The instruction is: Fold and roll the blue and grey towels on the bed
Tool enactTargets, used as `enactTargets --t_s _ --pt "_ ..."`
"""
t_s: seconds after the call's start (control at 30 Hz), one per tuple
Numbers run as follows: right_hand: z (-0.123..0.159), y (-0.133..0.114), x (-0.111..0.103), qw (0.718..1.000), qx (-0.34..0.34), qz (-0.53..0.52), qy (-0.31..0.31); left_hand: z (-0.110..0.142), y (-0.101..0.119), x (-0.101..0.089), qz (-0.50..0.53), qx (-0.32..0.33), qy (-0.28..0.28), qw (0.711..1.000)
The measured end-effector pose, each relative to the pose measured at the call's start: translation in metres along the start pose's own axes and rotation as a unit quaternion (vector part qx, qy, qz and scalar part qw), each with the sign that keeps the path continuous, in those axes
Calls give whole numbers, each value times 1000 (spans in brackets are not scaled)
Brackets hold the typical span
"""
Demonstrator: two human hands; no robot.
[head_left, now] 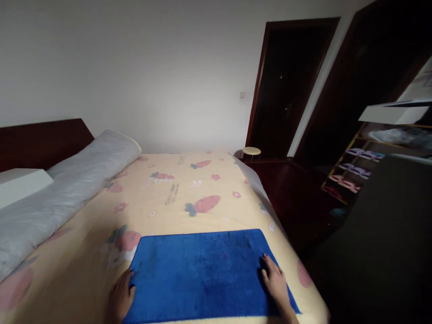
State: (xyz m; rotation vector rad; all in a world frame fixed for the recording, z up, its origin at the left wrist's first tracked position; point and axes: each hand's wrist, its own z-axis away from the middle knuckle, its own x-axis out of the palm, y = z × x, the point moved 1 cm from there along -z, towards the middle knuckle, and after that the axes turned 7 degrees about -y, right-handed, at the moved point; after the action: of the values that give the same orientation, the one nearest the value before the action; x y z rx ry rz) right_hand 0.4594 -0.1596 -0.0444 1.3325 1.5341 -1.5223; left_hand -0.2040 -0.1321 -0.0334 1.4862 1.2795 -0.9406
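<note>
A blue plush mat [202,274] lies flat and spread out on a bed [162,184] with a cream sheet printed with carrots, rabbits and flowers. My left hand [122,292] rests at the mat's left edge, thumb apart from the fingers, holding nothing that I can see. Near the right edge my right hand [275,276] lies on top of the mat with its fingers stretched out, palm down. Darker patches show in the pile of the mat.
A rolled grey quilt [77,180] and a white box-like object [23,184] lie by the dark headboard [43,139]. Beyond the bed's right edge are a round stool [251,151], a dark door [293,90] and a shoe rack [354,166].
</note>
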Motion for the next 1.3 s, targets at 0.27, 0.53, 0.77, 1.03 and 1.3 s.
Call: enactTargets --t_s 0.27,0.53,0.77,1.03,1.3 --pt "0 -162 8 983 -138 -37 -117 -21 162 2 6 79 -60 995" --pt "2 -248 26 940 -205 -74 -262 -31 257 33 76 173 -166 968" --pt "-17 -75 2 987 -101 23 -122 -27 95 13 18 72 -83 994" --pt "-20 -18 -3 997 -54 37 -47 -27 48 -2 -7 25 -30 999" --pt "-10 -229 16 936 -249 -68 -240 -46 239 17 107 191 -148 965"
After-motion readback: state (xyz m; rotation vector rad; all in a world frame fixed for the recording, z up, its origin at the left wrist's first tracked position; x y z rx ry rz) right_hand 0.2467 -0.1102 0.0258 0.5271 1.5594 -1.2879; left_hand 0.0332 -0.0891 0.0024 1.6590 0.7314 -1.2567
